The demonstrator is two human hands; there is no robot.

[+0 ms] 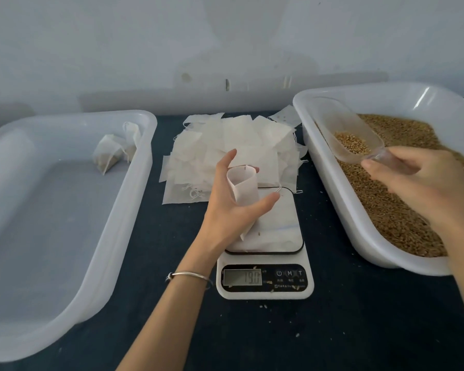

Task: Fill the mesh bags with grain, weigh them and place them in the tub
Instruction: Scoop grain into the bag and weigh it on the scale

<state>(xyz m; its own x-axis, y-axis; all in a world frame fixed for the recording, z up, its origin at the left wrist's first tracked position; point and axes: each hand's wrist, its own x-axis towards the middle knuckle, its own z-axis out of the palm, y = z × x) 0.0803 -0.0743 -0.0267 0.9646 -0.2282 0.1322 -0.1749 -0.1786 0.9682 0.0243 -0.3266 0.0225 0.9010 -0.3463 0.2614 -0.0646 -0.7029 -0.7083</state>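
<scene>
A few full bags (112, 153) sit in the left tub (65, 210). My left hand (233, 207) holds an open bag (243, 187); my right hand (418, 183) grips the scoop (351, 135) of grain. Many bags (233, 148) left.

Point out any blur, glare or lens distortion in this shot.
Head view: the right hand and the scoop it grips are smeared by motion; the left hand holding the bag is sharper. Wide-angle bending curves the empty tub; a bright streak glints on the grain tub; light is soft and flat.
</scene>
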